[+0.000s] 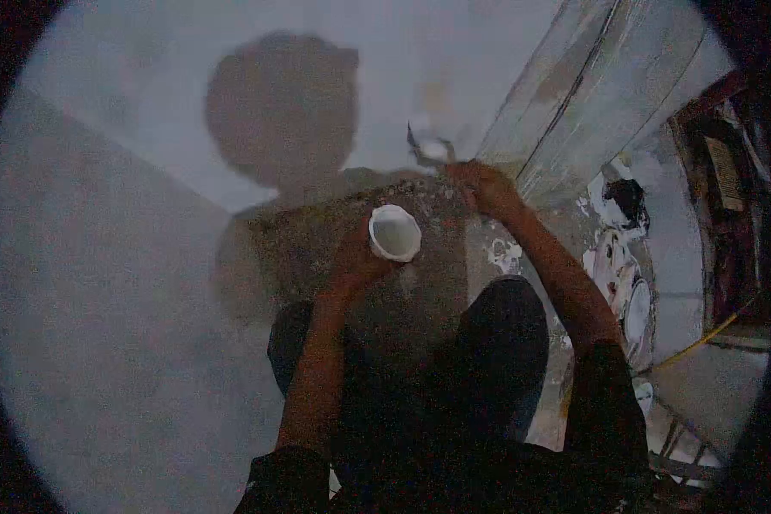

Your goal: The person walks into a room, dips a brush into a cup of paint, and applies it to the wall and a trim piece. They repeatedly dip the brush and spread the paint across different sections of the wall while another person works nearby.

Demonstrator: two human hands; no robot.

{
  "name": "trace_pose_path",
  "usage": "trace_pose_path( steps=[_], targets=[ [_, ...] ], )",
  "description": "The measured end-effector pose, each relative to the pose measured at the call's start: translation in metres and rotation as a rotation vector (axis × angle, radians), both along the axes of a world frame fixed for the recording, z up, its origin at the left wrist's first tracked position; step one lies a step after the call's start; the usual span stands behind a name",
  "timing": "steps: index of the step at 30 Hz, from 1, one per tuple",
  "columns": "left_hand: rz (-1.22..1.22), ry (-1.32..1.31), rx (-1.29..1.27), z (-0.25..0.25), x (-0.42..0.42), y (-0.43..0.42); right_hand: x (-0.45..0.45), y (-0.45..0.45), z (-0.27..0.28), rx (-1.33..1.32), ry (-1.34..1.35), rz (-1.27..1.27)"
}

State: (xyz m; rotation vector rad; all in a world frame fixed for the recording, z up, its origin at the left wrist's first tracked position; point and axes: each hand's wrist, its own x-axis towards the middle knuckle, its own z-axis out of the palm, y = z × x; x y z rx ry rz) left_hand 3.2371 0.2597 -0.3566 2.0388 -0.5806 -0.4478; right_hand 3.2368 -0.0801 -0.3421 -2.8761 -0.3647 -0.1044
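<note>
In front of my knees, my left hand (pixel 357 264) is closed around a white cup (pixel 395 233) whose open mouth faces up toward me. The inside of the cup is pale, and I cannot tell how full it is. Further forward and to the right, my right hand (pixel 488 190) is closed on a thin, dark-edged tool with a white patch (pixel 435 149), held close to the pale wall. The dim picture does not show exactly what kind of tool it is.
My shadow (pixel 283 111) falls on the pale wall. A streaked pale panel (pixel 565 94) rises at upper right. White splatters (pixel 505 254), a white round container (pixel 637 319) and a dark reddish frame (pixel 732 257) lie to the right, with a yellow strip (pixel 702 344) nearby.
</note>
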Motion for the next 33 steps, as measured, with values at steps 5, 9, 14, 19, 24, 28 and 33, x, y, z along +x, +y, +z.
trace_pose_path(
  steps=[5,9,14,19,24,28,33],
  targets=[
    [0.0,0.007,-0.007,0.0,0.002,-0.003,0.01,-0.006,-0.028,0.104,0.056,0.136],
    [-0.004,0.008,-0.008,0.005,0.003,-0.006,0.024,-0.001,0.062,0.031,0.119,0.102],
    [-0.018,0.008,-0.018,0.012,0.005,-0.005,0.047,-0.033,0.192,-0.041,-0.412,0.111],
    [-0.024,0.006,-0.022,0.012,0.005,-0.004,0.026,-0.001,0.342,-0.082,-1.003,0.093],
    [-0.026,-0.001,-0.026,0.008,0.004,-0.004,0.025,-0.014,0.303,-0.167,-1.266,-0.043],
    [-0.033,-0.004,-0.029,0.003,0.002,-0.003,0.041,-0.028,0.157,-0.081,-0.908,0.06],
    [-0.03,0.001,-0.027,-0.001,0.002,-0.003,0.006,0.012,0.066,0.015,-0.294,0.033]
  ],
)
